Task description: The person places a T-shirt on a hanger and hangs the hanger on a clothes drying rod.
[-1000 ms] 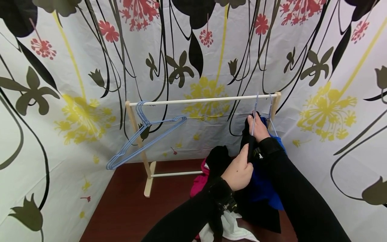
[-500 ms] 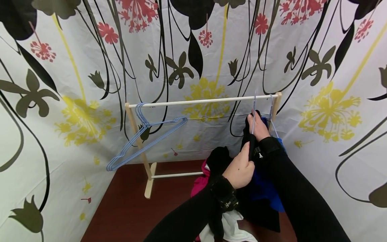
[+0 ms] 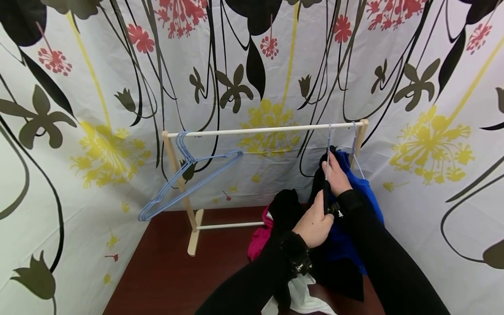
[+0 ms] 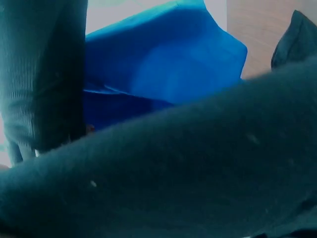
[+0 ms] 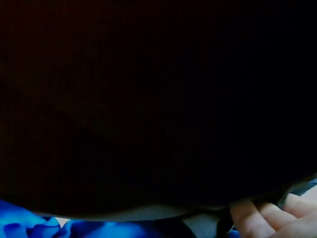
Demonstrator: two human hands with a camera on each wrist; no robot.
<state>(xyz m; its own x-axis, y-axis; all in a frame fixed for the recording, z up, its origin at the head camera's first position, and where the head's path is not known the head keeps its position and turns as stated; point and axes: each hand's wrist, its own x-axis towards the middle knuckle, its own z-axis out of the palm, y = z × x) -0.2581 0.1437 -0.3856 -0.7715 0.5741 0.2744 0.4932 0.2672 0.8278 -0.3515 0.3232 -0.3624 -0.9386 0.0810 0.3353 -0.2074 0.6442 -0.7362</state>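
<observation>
A thin pale-blue hanger (image 3: 328,153) stands edge-on near the right end of the white bar (image 3: 252,130), the top of its hook at the bar; whether it is hooked over is too small to tell. A black garment (image 3: 316,188) is bunched at the hanger between 2 hands: the left hand (image 3: 315,224) grips the nearer edge, the right hand (image 3: 337,176) holds cloth farther back. Its loose folds drape downward, just beside a blue garment (image 3: 369,197).
</observation>
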